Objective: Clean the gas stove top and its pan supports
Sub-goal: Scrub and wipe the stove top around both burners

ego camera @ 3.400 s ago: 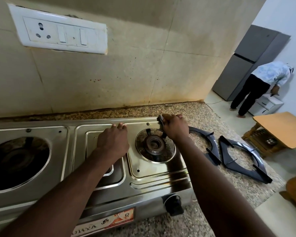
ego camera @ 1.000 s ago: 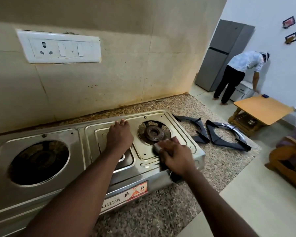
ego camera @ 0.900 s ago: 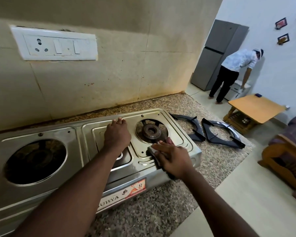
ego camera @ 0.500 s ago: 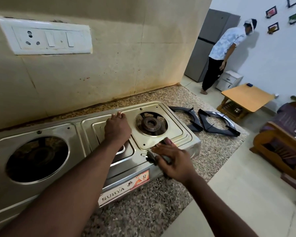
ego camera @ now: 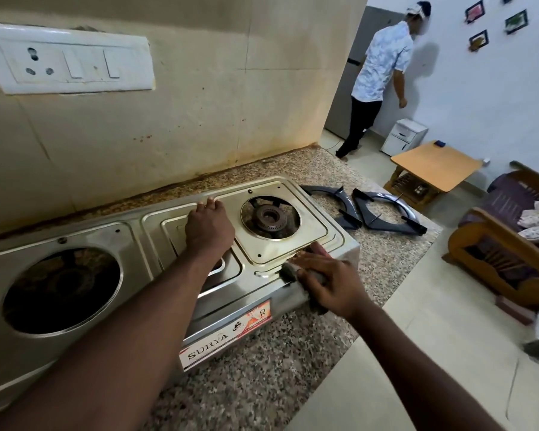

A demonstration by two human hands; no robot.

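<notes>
Home kitchen open to a living area. Steel gas stove (ego camera: 262,265) on granite counter (ego camera: 383,253), tiled wall with switchboard (ego camera: 66,60). Fridge (ego camera: 349,88), wooden table (ego camera: 433,166), sofa (ego camera: 511,237) beyond

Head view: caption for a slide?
Right hand holds a grey pad at the stove's front edge, left hand on top; pan supports on the counter.

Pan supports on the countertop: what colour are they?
Dark grey, almost black, are both pan supports; the head view shows them best.
</notes>
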